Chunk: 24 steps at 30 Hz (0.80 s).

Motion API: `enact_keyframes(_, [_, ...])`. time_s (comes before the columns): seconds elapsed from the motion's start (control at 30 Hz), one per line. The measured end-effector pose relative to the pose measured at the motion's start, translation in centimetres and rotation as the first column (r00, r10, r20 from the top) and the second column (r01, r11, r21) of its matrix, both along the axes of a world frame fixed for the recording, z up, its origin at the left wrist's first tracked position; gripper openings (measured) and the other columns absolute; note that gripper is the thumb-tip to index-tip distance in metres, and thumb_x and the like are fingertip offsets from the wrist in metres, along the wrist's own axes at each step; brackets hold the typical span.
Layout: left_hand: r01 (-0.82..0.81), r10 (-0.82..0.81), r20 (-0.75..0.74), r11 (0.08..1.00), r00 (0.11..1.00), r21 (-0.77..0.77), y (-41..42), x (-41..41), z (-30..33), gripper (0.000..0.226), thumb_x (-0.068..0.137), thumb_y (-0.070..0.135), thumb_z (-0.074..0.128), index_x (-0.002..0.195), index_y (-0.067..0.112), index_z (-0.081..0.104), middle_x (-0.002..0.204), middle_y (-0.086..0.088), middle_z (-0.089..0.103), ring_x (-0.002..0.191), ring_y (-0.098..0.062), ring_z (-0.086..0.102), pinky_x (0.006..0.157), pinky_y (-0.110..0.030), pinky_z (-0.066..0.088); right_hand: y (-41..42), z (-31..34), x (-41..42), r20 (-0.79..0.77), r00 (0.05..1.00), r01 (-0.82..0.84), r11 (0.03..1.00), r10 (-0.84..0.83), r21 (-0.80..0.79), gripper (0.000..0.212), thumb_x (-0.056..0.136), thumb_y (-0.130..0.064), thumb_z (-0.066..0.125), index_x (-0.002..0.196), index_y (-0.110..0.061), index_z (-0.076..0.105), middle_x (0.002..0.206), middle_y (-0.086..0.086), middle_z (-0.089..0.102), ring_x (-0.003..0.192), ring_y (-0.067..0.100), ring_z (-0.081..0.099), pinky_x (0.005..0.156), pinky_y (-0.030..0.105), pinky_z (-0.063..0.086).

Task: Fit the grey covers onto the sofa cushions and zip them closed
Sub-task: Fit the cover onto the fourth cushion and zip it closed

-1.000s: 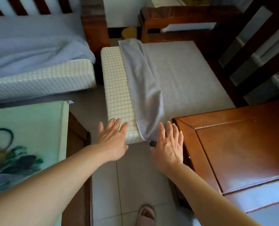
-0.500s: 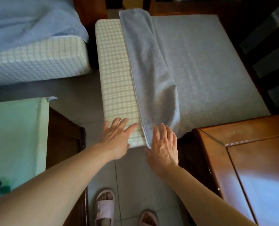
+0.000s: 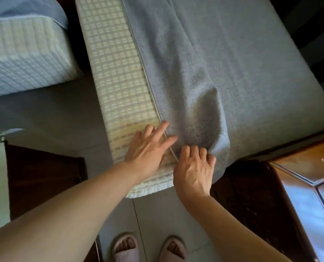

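Note:
A sofa cushion [image 3: 115, 76] with a cream checked inner lining lies in front of me, mostly inside a grey cover [image 3: 242, 69]. The cover's open flap [image 3: 178, 82] is folded back over the top, and its zip edge runs along the bare lining strip. My left hand [image 3: 149, 148] rests flat on the lining at the near corner, fingers straight and touching the flap's edge. My right hand [image 3: 193, 167] grips the flap's near corner with curled fingers.
A second cushion [image 3: 25, 59] with a bluish cover half on sits at the left. Dark wooden tables stand at the right [image 3: 299, 186] and lower left [image 3: 44, 182]. My slippered feet [image 3: 148, 248] stand on the tiled floor.
I have leaned in over the cushion. Both hands moved forward onto its near corner; the right hand's fingers went from straight to curled on the flap.

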State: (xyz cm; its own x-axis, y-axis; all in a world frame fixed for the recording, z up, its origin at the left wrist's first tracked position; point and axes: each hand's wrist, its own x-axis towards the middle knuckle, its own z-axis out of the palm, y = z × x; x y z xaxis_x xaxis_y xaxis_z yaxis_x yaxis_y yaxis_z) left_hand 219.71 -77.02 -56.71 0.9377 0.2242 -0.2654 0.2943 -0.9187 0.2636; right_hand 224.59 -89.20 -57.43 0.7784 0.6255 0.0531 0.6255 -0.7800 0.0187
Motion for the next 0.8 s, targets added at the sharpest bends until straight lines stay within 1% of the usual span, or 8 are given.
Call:
enact_keyframes(0.07, [-0.001, 0.002, 0.095, 1.000, 0.995, -0.002, 0.0, 1.1, -0.2, 0.053, 0.085, 0.004, 0.051, 0.132, 0.027, 0.046, 0.152, -0.009, 0.022, 0.124, -0.031, 0.033, 0.092, -0.043, 0.040, 0.4, -0.2, 0.2, -0.008, 1.000, -0.027, 0.999, 0.027, 0.045, 0.022, 0.071, -0.005, 0.034, 0.067, -0.011, 0.054, 0.059, 0.006, 0.055, 0.059, 0.027, 0.055, 0.067, 0.037, 0.034])
enact_keyframes(0.2, [-0.029, 0.032, 0.217, 0.999, 0.976, -0.017, 0.1, 2.3, -0.5, 0.024, 0.084, 0.009, 0.055, 0.104, 0.020, 0.061, 0.125, -0.006, 0.048, 0.111, -0.027, 0.045, 0.076, -0.034, 0.034, 0.4, -0.2, 0.1, -0.065, 0.997, -0.034, 0.998, 0.038, 0.052, 0.024, 0.069, -0.005, 0.029, 0.059, -0.011, 0.051, 0.049, 0.004, 0.053, 0.048, 0.025, 0.054, 0.057, 0.032, 0.043])
enact_keyframes(0.37, [0.056, -0.059, 0.101, 0.998, 0.993, 0.024, 1.4, 1.7, 0.5, 0.022, 0.092, 0.012, 0.044, 0.104, 0.021, 0.059, 0.113, 0.001, 0.046, 0.111, -0.020, 0.039, 0.074, -0.027, 0.021, -0.3, 0.1, -0.1, -0.140, 0.988, -0.069, 0.997, 0.066, -0.017, 0.006, 0.065, -0.008, 0.061, 0.066, -0.010, 0.056, 0.062, 0.006, 0.057, 0.059, 0.027, 0.057, 0.059, 0.036, 0.044])
enact_keyframes(0.5, [0.148, -0.148, -0.012, 0.988, 0.989, 0.050, 3.1, 2.3, 2.1, 0.036, 0.092, 0.010, 0.042, 0.123, 0.024, 0.053, 0.135, 0.003, 0.039, 0.125, -0.020, 0.029, 0.093, -0.032, 0.031, 0.6, 2.4, 0.5, -0.266, 0.964, -0.037, 0.994, 0.008, -0.102, 0.036, 0.056, -0.025, 0.082, 0.081, -0.009, 0.061, 0.082, 0.008, 0.056, 0.074, 0.027, 0.055, 0.062, 0.039, 0.047])
enact_keyframes(0.6, [0.114, -0.115, -0.101, 0.993, 0.988, -0.012, 4.6, 3.6, 3.2, 0.058, 0.090, 0.007, 0.044, 0.143, 0.029, 0.032, 0.156, 0.000, 0.015, 0.142, -0.020, 0.011, 0.109, -0.042, 0.022, 1.7, 3.9, 2.1, -0.281, 0.957, 0.039, 0.989, -0.078, -0.142, 0.051, 0.056, -0.022, 0.082, 0.100, -0.008, 0.061, 0.108, 0.014, 0.055, 0.096, 0.031, 0.055, 0.077, 0.041, 0.050])
enact_keyframes(0.63, [0.103, -0.107, -0.141, 0.994, 0.984, -0.034, 5.1, 4.2, 3.7, 0.067, 0.089, 0.006, 0.045, 0.147, 0.032, 0.024, 0.159, 0.001, 0.007, 0.144, -0.019, 0.005, 0.112, -0.044, 0.017, 2.1, 4.4, 2.9, -0.299, 0.949, 0.048, 0.983, -0.100, -0.175, 0.062, 0.065, -0.025, 0.077, 0.120, -0.008, 0.054, 0.128, 0.019, 0.046, 0.115, 0.035, 0.048, 0.090, 0.043, 0.046])
enact_keyframes(0.7, [0.102, -0.111, -0.210, 0.993, 0.971, -0.053, 5.7, 5.5, 4.2, 0.077, 0.090, 0.006, 0.047, 0.149, 0.038, 0.011, 0.160, 0.002, -0.004, 0.146, -0.018, 0.000, 0.114, -0.046, 0.009, 2.7, 4.8, 4.6, -0.446, 0.880, 0.059, 0.969, -0.163, -0.238, 0.085, 0.084, -0.038, 0.061, 0.150, -0.018, 0.010, 0.155, 0.018, 0.001, 0.142, 0.035, 0.010, 0.112, 0.042, 0.025])
enact_keyframes(0.8, [0.117, -0.125, -0.292, 0.992, 0.948, -0.043, 6.3, 7.7, 4.3, 0.080, 0.092, 0.012, 0.049, 0.148, 0.045, 0.002, 0.158, 0.003, -0.014, 0.146, -0.018, -0.003, 0.115, -0.048, 0.002, 4.1, 4.8, 7.2, -0.632, 0.722, 0.115, 0.949, -0.283, -0.293, 0.093, 0.089, -0.049, 0.052, 0.147, -0.032, -0.020, 0.153, 0.011, -0.028, 0.144, 0.032, -0.016, 0.114, 0.044, 0.016])
